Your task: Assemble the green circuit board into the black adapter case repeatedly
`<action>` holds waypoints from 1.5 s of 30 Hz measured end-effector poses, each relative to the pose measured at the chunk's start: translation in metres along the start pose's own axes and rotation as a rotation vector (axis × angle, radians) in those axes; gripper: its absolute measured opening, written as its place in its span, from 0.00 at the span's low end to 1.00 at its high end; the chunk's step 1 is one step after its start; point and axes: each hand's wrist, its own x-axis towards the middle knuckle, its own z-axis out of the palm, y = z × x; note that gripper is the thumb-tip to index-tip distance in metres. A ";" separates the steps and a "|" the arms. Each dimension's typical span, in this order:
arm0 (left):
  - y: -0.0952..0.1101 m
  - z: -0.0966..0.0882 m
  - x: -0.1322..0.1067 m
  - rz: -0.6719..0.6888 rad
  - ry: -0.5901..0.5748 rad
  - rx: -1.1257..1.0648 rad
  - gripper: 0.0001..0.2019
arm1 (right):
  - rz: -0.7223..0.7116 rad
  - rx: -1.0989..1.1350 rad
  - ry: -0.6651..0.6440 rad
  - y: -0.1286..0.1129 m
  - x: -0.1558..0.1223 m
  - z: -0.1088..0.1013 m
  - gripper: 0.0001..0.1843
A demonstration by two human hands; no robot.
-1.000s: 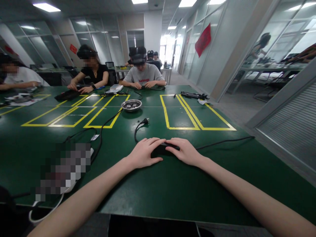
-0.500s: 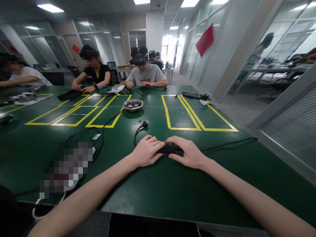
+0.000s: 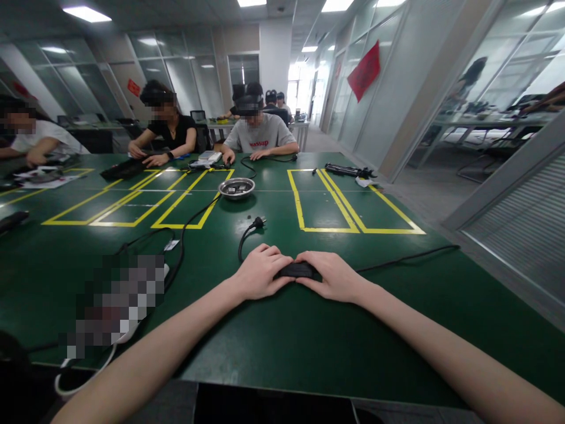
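Note:
A black power adapter [image 3: 296, 270] lies on the green table, gripped from both ends. My left hand [image 3: 261, 272] has its fingers and thumb closed round the left end. Around the right end my right hand [image 3: 331, 275] is closed in the same way, and the two hands' fingertips nearly meet over the middle. A short cord with a black plug [image 3: 258, 222] curves up from beyond my left hand. From behind my right hand a thin black cable [image 3: 410, 257] runs to the right. My palms hide both ends of the adapter.
A metal bowl [image 3: 237, 188] with small metal parts stands further back. Yellow tape outlines [image 3: 329, 230] mark the green table [image 3: 247, 341]. A blurred-out object [image 3: 119, 300] lies by my left forearm. A folded black tripod-like thing [image 3: 348, 171] is at the back right. Several people sit opposite.
My right hand has moved slightly left and closed onto the adapter's right end. My left hand has stayed on its end.

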 end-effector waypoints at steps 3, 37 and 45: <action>0.001 0.000 0.000 -0.028 0.036 -0.042 0.19 | 0.030 0.029 -0.026 0.004 0.000 0.001 0.10; 0.002 -0.005 -0.006 0.024 0.180 -0.069 0.19 | 0.631 0.961 0.443 0.050 0.005 -0.025 0.28; -0.002 0.002 -0.007 -0.006 0.002 -0.178 0.14 | 0.734 0.480 1.196 0.127 -0.029 -0.063 0.26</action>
